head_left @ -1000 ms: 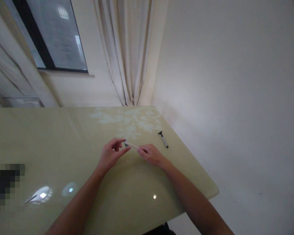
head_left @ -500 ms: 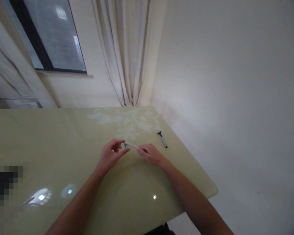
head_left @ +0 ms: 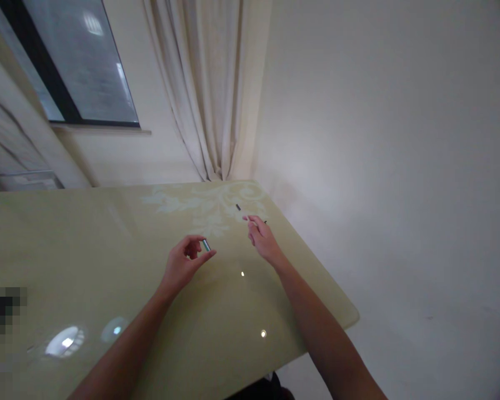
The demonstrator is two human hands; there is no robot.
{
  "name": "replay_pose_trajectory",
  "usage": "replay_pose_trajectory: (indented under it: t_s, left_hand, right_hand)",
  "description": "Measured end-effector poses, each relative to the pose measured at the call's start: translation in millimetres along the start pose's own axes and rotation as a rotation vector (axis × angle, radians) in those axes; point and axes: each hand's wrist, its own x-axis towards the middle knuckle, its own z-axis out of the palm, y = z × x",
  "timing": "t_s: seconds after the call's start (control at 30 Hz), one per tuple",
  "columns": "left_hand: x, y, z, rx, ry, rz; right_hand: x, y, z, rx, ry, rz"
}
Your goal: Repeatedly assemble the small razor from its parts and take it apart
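My left hand pinches a small, narrow teal and silver piece by its ends, between thumb and fingertips above the table. I cannot tell exactly what it is. Farther up and to the right, my right hand is closed on a thin pale stick with a small dark head at its far tip. The two held things are apart. A black bit of the razor shows just beyond my right hand, which hides the rest of it.
The glossy, pale green table carries a white leaf pattern near its far corner. A white wall runs along the right side. Beige curtains and a window lie behind. A blurred dark shape is at the left edge.
My right hand has moved up and right with the pale stick, away from the teal piece. My left hand keeps its pinch. The razor, earlier in full view, is now mostly covered.
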Motion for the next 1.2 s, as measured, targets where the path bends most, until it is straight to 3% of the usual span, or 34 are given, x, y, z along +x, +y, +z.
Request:
replay_pose_trajectory:
  t_s: [0.13, 0.23, 0.4, 0.53, 0.63, 0.8, 1.2]
  left_hand:
    - [8, 0, 31.0, 0.055, -0.080, 0.000]
    - [21, 6, 63.0, 0.269, -0.153, -0.028]
    - [47, 18, 121.1, 0.563, -0.240, -0.243]
    - [56, 18, 149.5, 0.587, -0.284, -0.268]
    - [56, 14, 153.2, 0.596, -0.307, -0.247]
    - [49, 13, 144.7, 0.637, -0.319, -0.166]
    - [42, 6, 129.7, 0.642, -0.343, -0.124]
  right_hand:
    - [7, 14, -21, -0.011, 0.194, 0.043]
    - [9, 21, -36, -0.173, 0.284, 0.072]
    - [6, 29, -53, -0.421, 0.328, 0.207]
    - [3, 37, -62, -0.522, 0.366, 0.329]
    - [2, 43, -66, -0.542, 0.375, 0.402]
    - [2, 47, -68, -0.535, 0.381, 0.442]
    - [-1, 50, -67, -0.612, 0.361, 0.560]
